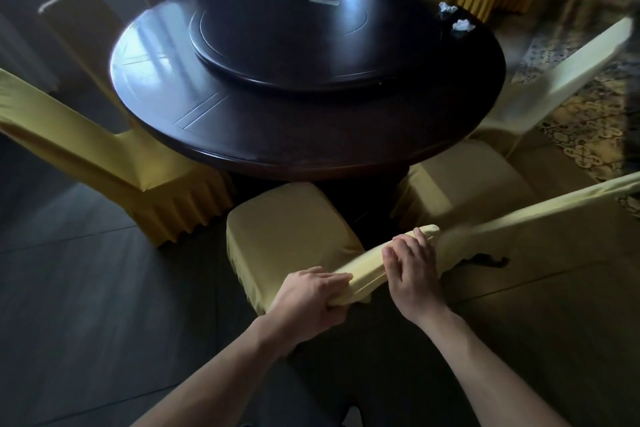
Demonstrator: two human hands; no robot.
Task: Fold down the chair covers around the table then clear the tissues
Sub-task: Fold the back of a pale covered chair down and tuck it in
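Yellow chair cover (367, 269) bunched low at centre frame.
Two crumpled white tissues (462, 25) lie on the table's upper-right edge.

Two tissues (449, 7) (463, 25), one table (311, 146)
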